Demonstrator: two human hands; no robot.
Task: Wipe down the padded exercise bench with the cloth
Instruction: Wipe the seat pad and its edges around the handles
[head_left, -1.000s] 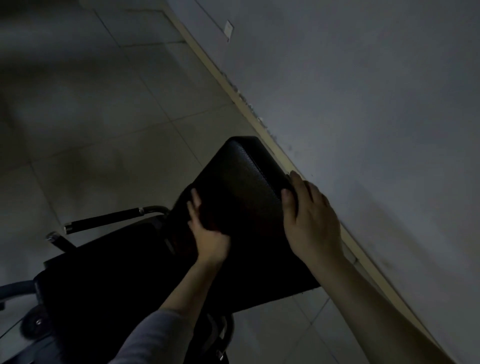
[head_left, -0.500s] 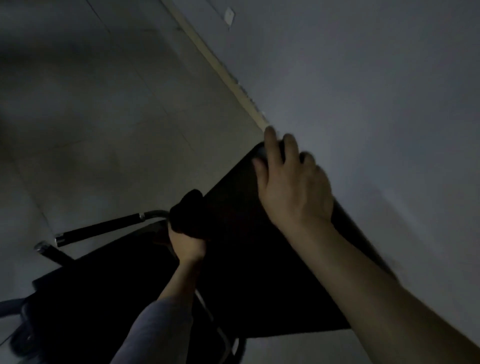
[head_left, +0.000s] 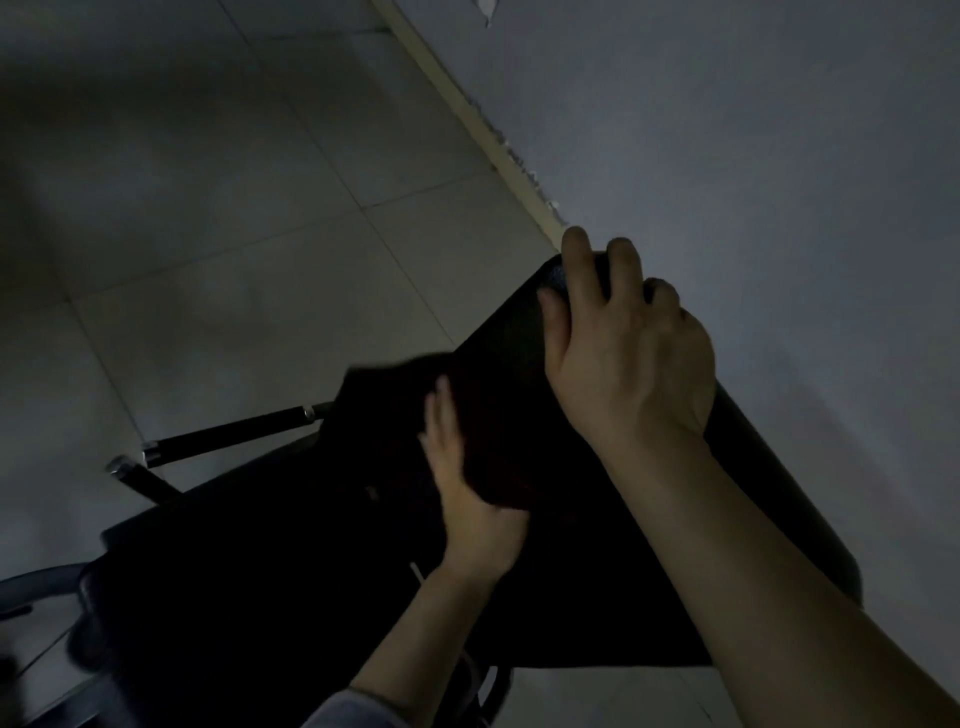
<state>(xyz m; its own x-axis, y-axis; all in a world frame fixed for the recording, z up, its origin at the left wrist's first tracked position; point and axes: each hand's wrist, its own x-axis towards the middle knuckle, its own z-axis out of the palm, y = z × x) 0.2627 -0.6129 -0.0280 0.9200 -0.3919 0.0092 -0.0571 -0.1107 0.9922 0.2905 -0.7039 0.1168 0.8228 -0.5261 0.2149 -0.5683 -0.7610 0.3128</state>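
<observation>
The black padded bench back (head_left: 566, 597) tilts up toward the wall, and its seat pad (head_left: 234, 571) lies lower left. My right hand (head_left: 623, 358) grips the pad's top end, fingers curled over the edge. My left hand (head_left: 467, 493) holds a dark cloth (head_left: 493, 431) against the left side of the pad. The cloth covers the thumb side of that hand. The light is dim, so cloth and pad are hard to tell apart.
A grey wall (head_left: 779, 156) runs close along the right of the bench, with a pale skirting strip (head_left: 493, 140) at its foot. A black handle bar (head_left: 234, 431) sticks out left over the tiled floor (head_left: 208, 234). A grey frame tube (head_left: 36, 582) shows at the lower left.
My right hand slid up the pad to its top end and now grips it. My left hand with the cloth moved up, then down and right across the pad.
</observation>
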